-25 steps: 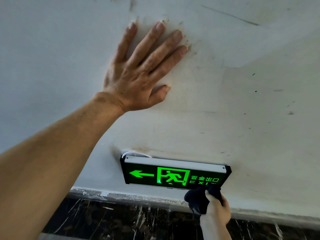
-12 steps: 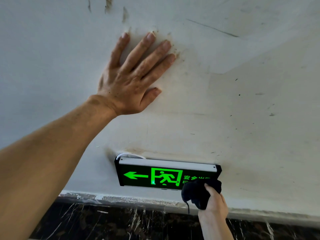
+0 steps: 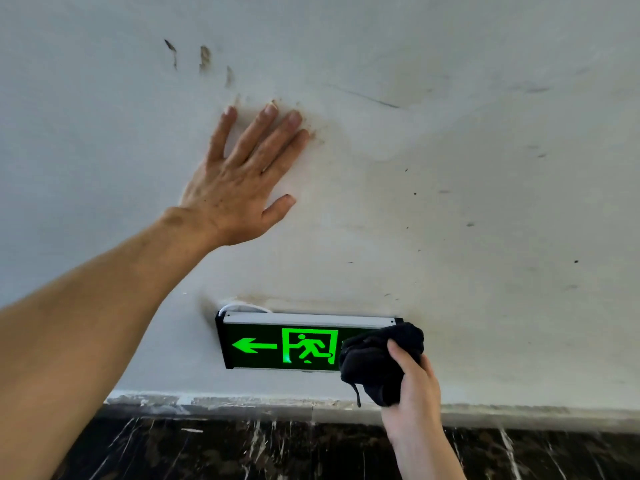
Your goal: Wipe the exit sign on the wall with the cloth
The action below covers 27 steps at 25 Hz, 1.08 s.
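A lit green exit sign (image 3: 277, 346) with an arrow and a running figure hangs low on the white wall (image 3: 485, 237). My right hand (image 3: 414, 393) holds a bunched black cloth (image 3: 374, 365) pressed against the sign's right end, hiding the lettering there. My left hand (image 3: 242, 178) lies flat on the wall above the sign, fingers spread, holding nothing.
The wall is stained with smudges and dark marks around and above my left hand. A white cable (image 3: 242, 307) loops out behind the sign's top left corner. Below runs a rough plaster edge (image 3: 242, 401) and a dark marble skirting (image 3: 242, 448).
My right hand has moved the cloth up from under the sign's lower right corner onto its right face. The view has shifted, so my left hand sits lower in the frame.
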### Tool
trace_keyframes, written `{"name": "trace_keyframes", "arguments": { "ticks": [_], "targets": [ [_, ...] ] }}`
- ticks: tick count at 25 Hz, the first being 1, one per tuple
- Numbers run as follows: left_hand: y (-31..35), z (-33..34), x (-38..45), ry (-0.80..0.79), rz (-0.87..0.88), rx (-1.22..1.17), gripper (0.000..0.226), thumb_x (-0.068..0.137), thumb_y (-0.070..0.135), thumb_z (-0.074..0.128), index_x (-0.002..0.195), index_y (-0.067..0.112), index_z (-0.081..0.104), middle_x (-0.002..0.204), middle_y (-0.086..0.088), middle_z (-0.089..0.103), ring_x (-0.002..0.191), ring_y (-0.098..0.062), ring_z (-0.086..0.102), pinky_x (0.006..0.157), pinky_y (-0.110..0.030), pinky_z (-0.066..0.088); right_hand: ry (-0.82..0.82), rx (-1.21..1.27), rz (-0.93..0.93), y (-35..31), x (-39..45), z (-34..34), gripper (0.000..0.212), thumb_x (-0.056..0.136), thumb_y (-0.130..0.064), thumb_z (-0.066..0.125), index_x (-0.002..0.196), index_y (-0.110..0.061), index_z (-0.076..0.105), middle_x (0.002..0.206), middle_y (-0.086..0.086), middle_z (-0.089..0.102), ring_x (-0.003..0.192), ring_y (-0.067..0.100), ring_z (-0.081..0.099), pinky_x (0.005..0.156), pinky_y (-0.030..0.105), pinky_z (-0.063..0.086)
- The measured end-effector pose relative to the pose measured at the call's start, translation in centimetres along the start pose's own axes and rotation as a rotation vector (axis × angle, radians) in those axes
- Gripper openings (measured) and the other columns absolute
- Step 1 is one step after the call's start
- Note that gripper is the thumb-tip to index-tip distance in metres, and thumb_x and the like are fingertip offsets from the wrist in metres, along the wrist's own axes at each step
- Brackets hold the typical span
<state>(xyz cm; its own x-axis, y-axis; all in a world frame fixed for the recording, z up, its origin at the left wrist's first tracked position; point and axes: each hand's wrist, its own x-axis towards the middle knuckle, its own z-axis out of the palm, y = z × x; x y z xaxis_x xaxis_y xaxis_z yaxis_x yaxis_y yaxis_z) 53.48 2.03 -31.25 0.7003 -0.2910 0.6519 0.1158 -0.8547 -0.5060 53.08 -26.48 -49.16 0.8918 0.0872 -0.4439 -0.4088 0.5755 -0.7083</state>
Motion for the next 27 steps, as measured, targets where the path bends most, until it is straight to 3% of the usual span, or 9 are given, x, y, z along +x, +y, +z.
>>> {"name": "trace_keyframes", "arguments": {
  "ticks": [2, 4, 7, 11, 13, 15, 18, 21, 27],
  "targets": [
    [0.6, -1.1, -0.3, -0.072, -0.037, -0.016, 0.081, 0.097, 0.057, 0.023, 0.159, 0.019, -0.012, 0.169, -0.001, -0.013, 0.155, -0.018, -0.021, 0.121, -0.043, -0.026, -0.050, -0.023, -0.008, -0.8, -1.6, 0.2, 0.019, 0.080, -0.003, 0.067, 0.097, -0.011, 0.067, 0.088, 0.016, 0.072, 0.079, 0.033, 0.068, 0.060, 0.040, 0.054],
    [1.4, -2.8, -0.4, -0.108, -0.067, -0.080, 0.079, 0.097, 0.057, 0.022, 0.159, 0.015, -0.004, 0.171, -0.005, 0.001, 0.158, -0.022, -0.002, 0.121, -0.043, -0.022, -0.096, -0.073, -0.034, -1.7, -2.9, 0.3, 0.021, 0.080, -0.002, 0.068, 0.099, -0.009, 0.066, 0.092, 0.020, 0.071, 0.083, 0.035, 0.067, 0.064, 0.041, 0.050],
    [4.7, -5.2, -1.6, -0.110, -0.110, -0.262, 0.075, 0.098, 0.055, 0.024, 0.159, 0.015, 0.006, 0.169, -0.008, 0.016, 0.156, -0.028, 0.016, 0.126, -0.050, -0.001, -0.165, -0.136, -0.069, -3.1, -4.6, 0.6, 0.021, 0.079, -0.002, 0.068, 0.099, -0.007, 0.067, 0.095, 0.021, 0.071, 0.085, 0.034, 0.066, 0.066, 0.039, 0.046],
    [11.4, -7.3, -6.1, -0.357, -0.380, -0.900, 0.064, 0.100, 0.063, 0.026, 0.156, 0.040, 0.006, 0.166, 0.017, 0.007, 0.154, -0.002, 0.008, 0.129, -0.037, 0.008, -0.225, -0.208, -0.070, -4.5, -6.5, 1.1, 0.027, 0.070, -0.006, 0.073, 0.097, -0.008, 0.070, 0.090, 0.016, 0.075, 0.082, 0.032, 0.070, 0.064, 0.038, 0.049],
    [14.5, -7.8, -8.1, -0.522, -0.525, -1.258, 0.047, 0.102, 0.064, 0.034, 0.146, 0.058, 0.018, 0.158, 0.030, 0.022, 0.147, 0.009, 0.020, 0.127, -0.033, 0.020, -0.243, -0.276, -0.085, -4.8, -7.1, 1.2, 0.021, 0.072, -0.007, 0.074, 0.092, -0.010, 0.072, 0.082, 0.012, 0.075, 0.072, 0.026, 0.069, 0.057, 0.034, 0.046],
    [17.0, -8.4, -10.0, -0.576, -0.657, -1.537, 0.043, 0.095, 0.060, 0.043, 0.136, 0.066, 0.031, 0.150, 0.034, 0.038, 0.137, 0.013, 0.037, 0.121, -0.027, 0.034, -0.270, -0.334, -0.091, -4.7, -7.8, 1.3, 0.013, 0.073, -0.009, 0.075, 0.085, -0.013, 0.073, 0.079, 0.009, 0.075, 0.067, 0.019, 0.069, 0.058, 0.033, 0.047],
    [19.1, -8.8, -11.7, -0.479, -0.890, -1.848, 0.038, 0.098, 0.041, 0.061, 0.132, 0.055, 0.051, 0.134, 0.023, 0.065, 0.127, 0.006, 0.055, 0.104, -0.018, 0.046, -0.314, -0.405, -0.099, -4.4, -8.5, 1.6, 0.008, 0.074, -0.012, 0.074, 0.082, -0.015, 0.074, 0.077, 0.007, 0.075, 0.063, 0.012, 0.069, 0.054, 0.029, 0.051],
    [19.5, -8.8, -12.3, -0.395, -1.150, -2.116, 0.042, 0.091, 0.027, 0.068, 0.130, 0.042, 0.066, 0.130, 0.008, 0.071, 0.123, -0.014, 0.065, 0.094, -0.030, 0.056, -0.305, -0.440, -0.140, -3.7, -8.6, 2.3, 0.008, 0.076, -0.013, 0.073, 0.083, -0.017, 0.074, 0.078, 0.007, 0.076, 0.066, 0.018, 0.070, 0.052, 0.030, 0.053],
    [18.3, -8.2, -12.9, -0.177, -1.423, -2.241, 0.042, 0.083, 0.008, 0.064, 0.120, 0.023, 0.076, 0.119, -0.014, 0.075, 0.102, -0.027, 0.075, 0.070, -0.032, 0.060, -0.419, -0.718, -0.284, -3.5, -8.7, 4.8, 0.018, 0.080, -0.019, 0.066, 0.087, -0.035, 0.068, 0.086, -0.011, 0.073, 0.080, 0.005, 0.067, 0.061, 0.022, 0.050]
  ]
}}
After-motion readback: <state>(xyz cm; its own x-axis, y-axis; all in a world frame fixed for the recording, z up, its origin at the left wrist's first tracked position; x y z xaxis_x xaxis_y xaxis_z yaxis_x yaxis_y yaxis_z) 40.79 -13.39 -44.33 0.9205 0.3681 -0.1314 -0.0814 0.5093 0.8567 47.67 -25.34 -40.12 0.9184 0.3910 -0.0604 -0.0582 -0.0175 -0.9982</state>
